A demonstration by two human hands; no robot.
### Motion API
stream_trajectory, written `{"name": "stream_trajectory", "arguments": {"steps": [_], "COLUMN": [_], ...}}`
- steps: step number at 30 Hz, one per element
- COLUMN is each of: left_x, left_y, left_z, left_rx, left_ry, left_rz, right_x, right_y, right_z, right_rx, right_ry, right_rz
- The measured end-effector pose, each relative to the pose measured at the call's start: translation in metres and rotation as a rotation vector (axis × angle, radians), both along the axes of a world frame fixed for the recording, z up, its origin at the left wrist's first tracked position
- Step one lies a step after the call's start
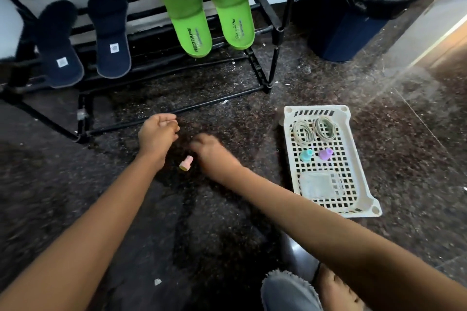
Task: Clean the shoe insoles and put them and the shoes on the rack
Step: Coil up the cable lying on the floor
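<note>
Two bright green insoles (187, 10) (227, 2) lean side by side on the black shoe rack (275, 30), toes up. Two dark navy insoles (59, 45) (110, 33) lean on the rack further left. My left hand (158, 131) hovers over the dark floor in front of the rack, fingers loosely curled, nothing visible in it. My right hand (214, 151) is just to its right, low over the floor, fingers bent and blurred. A small pink cap-like piece (186, 163) lies on the floor between my wrists.
A white perforated plastic tray (364, 207) lies on the floor at right, holding coiled rubber bands, a teal and a purple small piece and a clear bag. A blue bin (338, 33) with a black liner stands at the back right. A grey slipper (288, 293) shows at the bottom.
</note>
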State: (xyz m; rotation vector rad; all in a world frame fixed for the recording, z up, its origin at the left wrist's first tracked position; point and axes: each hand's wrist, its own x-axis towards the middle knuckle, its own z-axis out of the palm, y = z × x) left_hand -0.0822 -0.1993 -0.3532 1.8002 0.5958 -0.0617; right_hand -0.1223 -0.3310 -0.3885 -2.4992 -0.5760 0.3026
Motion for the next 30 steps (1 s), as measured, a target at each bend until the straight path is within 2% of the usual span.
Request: {"name": "stream_trajectory", "arguments": {"steps": [2,4,6,8,10,13,16,18,20,22,26,28,30], "left_x": [0.000,-0.001,-0.003,-0.005,-0.007,-0.013,-0.019,-0.022,-0.023,-0.022,-0.017,-0.016,-0.018], "left_y": [0.004,0.003,0.001,-0.002,-0.006,-0.020,-0.045,-0.062,-0.077,-0.086,-0.077,-0.070,-0.066], "left_z": [0.000,-0.001,-0.001,-0.003,-0.008,-0.012,-0.013,-0.013,-0.013,-0.014,-0.016,-0.017,-0.019], "left_rx": [-0.008,-0.018,-0.016,-0.013,-0.018,-0.030,-0.080,-0.083,-0.055,-0.019,0.024,0.029,0.035], "left_ry": [-0.003,0.000,0.006,0.022,0.034,0.020,0.004,0.018,0.039,0.052,0.098,0.119,0.140], "left_rz": [0.031,0.030,0.002,-0.036,-0.059,-0.105,-0.192,-0.274,-0.347,-0.369,-0.328,-0.306,-0.290], "right_x": [0.010,0.013,0.006,-0.004,-0.015,-0.034,-0.061,-0.075,-0.082,-0.081,-0.048,-0.023,-0.006], "right_y": [0.019,0.029,0.032,0.028,0.017,-0.010,-0.059,-0.095,-0.123,-0.138,-0.128,-0.115,-0.101], "right_z": [-0.018,-0.028,-0.033,-0.039,-0.043,-0.027,0.007,0.028,0.032,0.023,0.006,-0.001,-0.012], "right_rx": [-0.222,-0.381,-0.449,-0.425,-0.307,0.102,0.416,0.461,0.403,0.314,0.144,-0.057,-0.280], "right_ry": [0.120,0.139,0.067,-0.009,0.043,0.167,0.024,-0.109,-0.136,-0.081,-0.030,0.077,0.262], "right_rz": [0.172,0.285,0.292,0.218,0.112,-0.189,-0.514,-0.648,-0.746,-0.792,-0.623,-0.542,-0.557]}}
